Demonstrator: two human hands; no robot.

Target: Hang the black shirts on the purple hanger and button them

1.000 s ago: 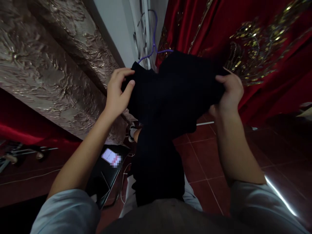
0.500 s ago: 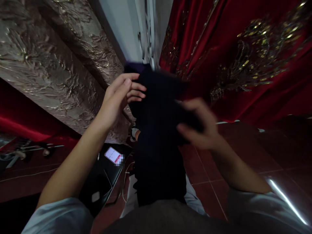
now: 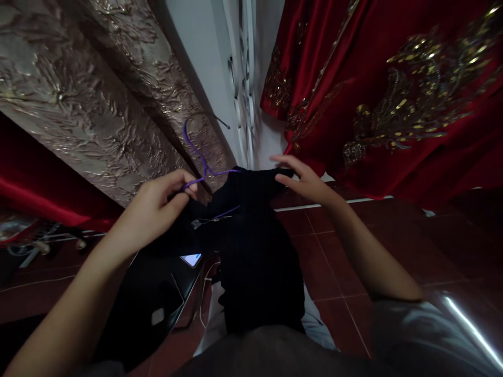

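Observation:
A purple clothes hanger (image 3: 205, 164) has its hook pointing up and away, and one arm is pinched in my left hand (image 3: 163, 204). Its other arm runs to the top of a black garment (image 3: 255, 235) that hangs down in front of my lap. Part of a purple bar (image 3: 228, 212) shows lower, against the black cloth, near a small clear tag (image 3: 195, 223). My right hand (image 3: 304, 180) is at the garment's upper right corner, thumb and fingers apart on either side of the cloth. The dark folds hide how the garment sits on the hanger.
To the left are a crinkled beige-gold fabric (image 3: 98, 104) and a black surface with a partly covered phone (image 3: 192, 259) and a small white case (image 3: 157, 316). Red sequinned cloth (image 3: 322, 78) hangs at right. White metal bars (image 3: 247, 104) stand ahead, above red floor tiles (image 3: 334, 262).
The purple hanger has come into view in my left hand, which has moved down and left. The garment's top is lower, and my right hand has shifted slightly left. The phone is now mostly covered.

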